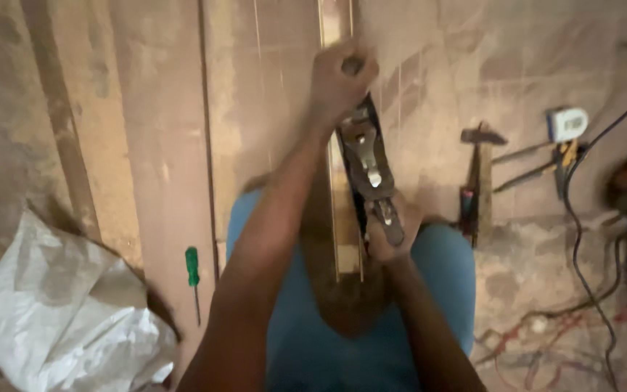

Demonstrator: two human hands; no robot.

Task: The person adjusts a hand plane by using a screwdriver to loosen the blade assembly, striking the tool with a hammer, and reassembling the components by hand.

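Hand plane (369,170) sits on narrow wood strip (342,218); left hand (339,76) grips its front knob, right hand (388,232) closed around rear handle. Green screwdriver (193,270) lies nearby.

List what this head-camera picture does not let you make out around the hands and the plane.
- Front knob of the hand plane: covered by the left hand, which is motion-blurred.
- Rear handle: mostly wrapped by the right hand.
- Plane's sole and blade edge: hidden beneath its body on the wooden strip.
- Hammer handle end: lost in shadow.
- White gadget: too small to identify.
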